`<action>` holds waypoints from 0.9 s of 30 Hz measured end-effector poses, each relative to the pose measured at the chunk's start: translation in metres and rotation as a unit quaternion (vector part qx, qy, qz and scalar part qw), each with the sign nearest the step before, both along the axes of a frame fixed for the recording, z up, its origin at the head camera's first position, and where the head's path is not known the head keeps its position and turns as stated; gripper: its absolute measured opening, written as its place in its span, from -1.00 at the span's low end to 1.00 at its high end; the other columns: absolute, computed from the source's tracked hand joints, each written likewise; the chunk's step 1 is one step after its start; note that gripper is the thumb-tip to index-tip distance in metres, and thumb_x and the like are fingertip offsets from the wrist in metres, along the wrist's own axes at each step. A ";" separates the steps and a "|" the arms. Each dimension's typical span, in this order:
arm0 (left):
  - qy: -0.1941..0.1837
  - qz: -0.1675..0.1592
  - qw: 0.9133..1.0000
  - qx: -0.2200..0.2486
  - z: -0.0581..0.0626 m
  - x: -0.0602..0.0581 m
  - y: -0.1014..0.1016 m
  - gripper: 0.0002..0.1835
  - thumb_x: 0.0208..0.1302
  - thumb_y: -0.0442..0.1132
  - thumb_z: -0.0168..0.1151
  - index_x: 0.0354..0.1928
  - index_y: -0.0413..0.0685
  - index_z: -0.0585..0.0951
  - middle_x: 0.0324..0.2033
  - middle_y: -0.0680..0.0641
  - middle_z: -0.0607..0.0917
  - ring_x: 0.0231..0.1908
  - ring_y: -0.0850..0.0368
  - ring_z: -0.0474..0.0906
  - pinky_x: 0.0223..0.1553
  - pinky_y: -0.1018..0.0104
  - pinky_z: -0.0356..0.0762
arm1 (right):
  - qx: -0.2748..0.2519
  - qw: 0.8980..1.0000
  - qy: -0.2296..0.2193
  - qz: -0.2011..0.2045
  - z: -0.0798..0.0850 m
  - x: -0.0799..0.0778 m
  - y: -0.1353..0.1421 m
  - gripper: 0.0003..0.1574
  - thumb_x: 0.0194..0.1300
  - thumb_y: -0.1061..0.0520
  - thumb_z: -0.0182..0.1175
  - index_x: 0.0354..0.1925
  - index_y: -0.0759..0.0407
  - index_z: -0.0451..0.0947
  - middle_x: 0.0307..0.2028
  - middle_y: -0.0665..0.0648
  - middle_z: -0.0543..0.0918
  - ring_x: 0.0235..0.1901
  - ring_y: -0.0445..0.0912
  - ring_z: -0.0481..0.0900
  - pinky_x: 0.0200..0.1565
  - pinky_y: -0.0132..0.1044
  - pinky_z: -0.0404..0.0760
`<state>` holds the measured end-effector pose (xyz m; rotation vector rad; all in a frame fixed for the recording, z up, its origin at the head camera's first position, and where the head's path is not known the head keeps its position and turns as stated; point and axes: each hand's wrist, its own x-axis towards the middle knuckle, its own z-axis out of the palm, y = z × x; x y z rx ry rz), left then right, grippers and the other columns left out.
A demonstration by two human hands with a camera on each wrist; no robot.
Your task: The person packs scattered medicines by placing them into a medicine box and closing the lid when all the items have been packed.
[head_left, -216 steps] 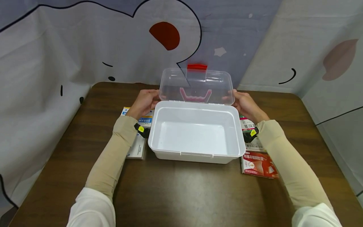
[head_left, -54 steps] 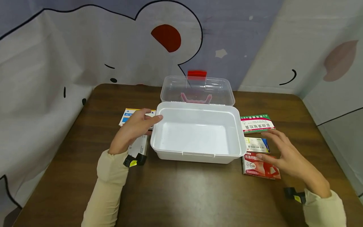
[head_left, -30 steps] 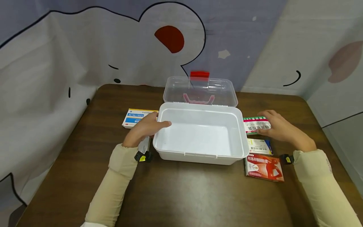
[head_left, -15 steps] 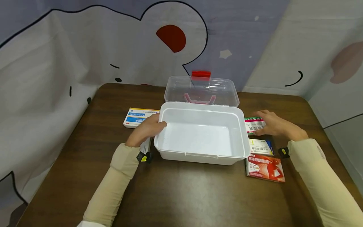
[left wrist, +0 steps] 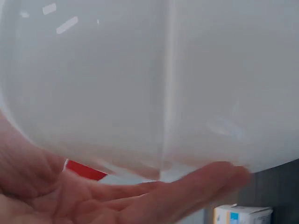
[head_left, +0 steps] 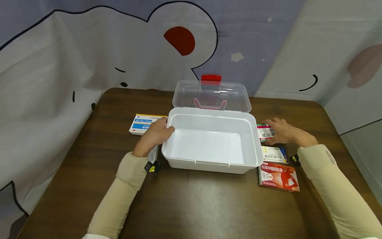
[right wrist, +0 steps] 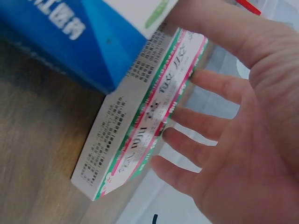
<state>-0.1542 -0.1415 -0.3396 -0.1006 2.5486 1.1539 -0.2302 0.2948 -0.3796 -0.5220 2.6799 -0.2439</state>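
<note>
My left hand grips the left rim of a white plastic storage box, thumb over the edge and fingers outside. In the left wrist view, the fingers lie along the box's pale wall. The clear lid with red latch is folded back. My right hand spans a green, white and red medicine box lying flat right of the storage box, fingers at its far edge, thumb at its near edge. In the right wrist view, fingertips meet that box's edge; the thumb tip is hidden behind a blue-ended box.
Nearer me on the right lie a white-and-blue medicine box and a red one. On the left are a blue-and-white box and a white one partly under my arm. A printed cloth hangs behind the wooden table.
Both hands have left the lid, which leans farther back. My left hand has taken hold of the storage box rim. My right hand has moved onto the green-edged medicine box and slid left along it.
</note>
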 end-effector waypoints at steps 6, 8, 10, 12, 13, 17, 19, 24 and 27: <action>0.074 0.043 0.996 -0.028 0.006 0.007 -0.001 -0.54 0.17 -0.25 0.10 0.13 -0.27 0.41 -0.13 -0.26 0.60 -0.22 -0.05 0.59 -0.29 0.15 0.60 | 0.006 1.000 0.011 0.010 -0.003 -0.002 0.001 0.04 -0.07 -0.01 0.39 0.29 0.24 0.12 0.16 0.45 0.23 0.12 0.37 0.12 0.00 0.39 0.19; 0.088 0.049 0.995 -0.024 0.007 0.009 0.000 -0.57 0.13 -0.30 0.14 0.08 -0.27 0.45 -0.15 -0.25 0.62 -0.24 -0.05 0.61 -0.32 0.15 0.61 | 0.007 1.000 0.012 0.008 -0.004 -0.002 0.002 0.05 -0.07 -0.04 0.39 0.29 0.24 0.12 0.16 0.45 0.23 0.11 0.38 0.12 0.00 0.39 0.19; 0.098 0.052 0.993 -0.025 0.007 0.011 0.000 -0.58 0.11 -0.33 0.16 0.06 -0.27 0.47 -0.16 -0.24 0.62 -0.24 -0.05 0.61 -0.32 0.15 0.61 | 0.008 1.000 0.010 0.003 -0.004 -0.002 0.002 0.06 -0.07 -0.07 0.39 0.29 0.22 0.12 0.16 0.45 0.23 0.11 0.38 0.12 -0.01 0.40 0.19; 0.107 0.053 0.992 -0.027 0.007 0.012 0.000 -0.58 0.11 -0.34 0.16 0.06 -0.25 0.49 -0.16 -0.23 0.62 -0.23 -0.05 0.60 -0.32 0.15 0.61 | 0.012 1.000 0.009 0.001 -0.004 -0.002 0.003 0.08 -0.08 -0.12 0.39 0.29 0.21 0.12 0.16 0.45 0.23 0.10 0.37 0.12 -0.01 0.40 0.19; 0.110 0.050 0.992 -0.030 0.006 0.012 0.000 -0.58 0.11 -0.35 0.16 0.07 -0.25 0.49 -0.16 -0.23 0.62 -0.23 -0.05 0.59 -0.32 0.15 0.61 | 0.016 1.000 0.009 -0.001 -0.004 -0.002 0.003 0.09 -0.09 -0.14 0.39 0.29 0.20 0.12 0.16 0.44 0.23 0.10 0.37 0.12 -0.02 0.40 0.19; 0.116 0.038 0.992 -0.034 0.004 0.011 0.000 -0.56 0.13 -0.35 0.16 0.10 -0.25 0.47 -0.17 -0.23 0.62 -0.24 -0.05 0.59 -0.31 0.15 0.61 | 0.018 1.000 0.003 -0.005 -0.004 -0.001 0.005 0.11 -0.10 -0.16 0.39 0.30 0.18 0.11 0.15 0.44 0.21 0.08 0.36 0.13 -0.04 0.40 0.22; 0.120 0.035 0.992 -0.034 0.003 0.011 -0.001 -0.56 0.12 -0.36 0.16 0.10 -0.25 0.47 -0.17 -0.23 0.62 -0.24 -0.04 0.59 -0.31 0.15 0.61 | 0.016 1.000 -0.007 -0.005 -0.004 -0.001 0.006 0.11 -0.10 -0.13 0.39 0.30 0.18 0.09 0.15 0.45 0.18 0.08 0.36 0.12 -0.04 0.40 0.22; 0.126 0.035 0.991 -0.021 0.000 0.012 -0.002 -0.55 0.11 -0.37 0.14 0.10 -0.25 0.47 -0.19 -0.23 0.62 -0.28 -0.03 0.59 -0.34 0.17 0.61 | 0.012 0.999 -0.031 0.000 -0.003 0.001 0.010 0.11 -0.11 -0.03 0.39 0.32 0.17 0.05 0.13 0.46 0.16 0.06 0.35 0.12 -0.06 0.40 0.24; 0.122 0.037 0.992 -0.017 -0.001 0.013 -0.002 -0.54 0.11 -0.36 0.13 0.12 -0.24 0.46 -0.18 -0.23 0.62 -0.29 -0.02 0.59 -0.34 0.17 0.61 | 0.018 0.999 -0.035 0.001 -0.004 0.001 0.013 0.12 -0.13 0.04 0.38 0.32 0.16 0.02 0.11 0.46 0.17 0.04 0.35 0.12 -0.07 0.40 0.23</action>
